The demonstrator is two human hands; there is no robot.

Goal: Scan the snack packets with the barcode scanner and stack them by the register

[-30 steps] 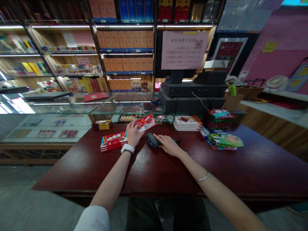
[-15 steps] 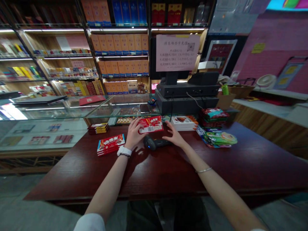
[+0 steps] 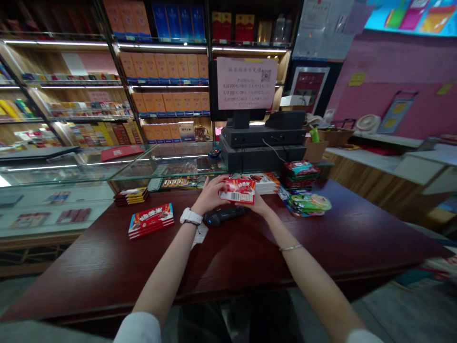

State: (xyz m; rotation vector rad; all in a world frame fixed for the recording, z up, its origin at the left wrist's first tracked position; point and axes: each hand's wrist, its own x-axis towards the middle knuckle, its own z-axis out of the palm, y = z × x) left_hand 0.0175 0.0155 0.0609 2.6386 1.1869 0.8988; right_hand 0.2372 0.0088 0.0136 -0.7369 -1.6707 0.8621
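Above the dark wooden desk I hold a red snack box [image 3: 240, 190], its printed side with a white barcode panel facing me. My left hand [image 3: 211, 194], with a white watch on the wrist, is closed on the box's left end. At its right end is my right hand [image 3: 258, 206], closed on it, with most of the fingers hidden behind the box. Just below both hands a black barcode scanner [image 3: 223, 216] lies on the desk with a small blue light showing. To the left lies a stack of similar red boxes [image 3: 152, 220].
White boxes [image 3: 266, 185] and piles of snack packets [image 3: 309, 204] stand to the right on the desk [image 3: 228, 267]. Small yellow-and-dark packets [image 3: 131, 196] lie at the left. Behind are a glass counter [image 3: 171, 159] and a monitor [image 3: 246, 88] covered by a paper sign.
My right hand has come in from beside the box to its right end. The box is tilted differently. The view has turned right, and a white paper slip shows by the left wrist.
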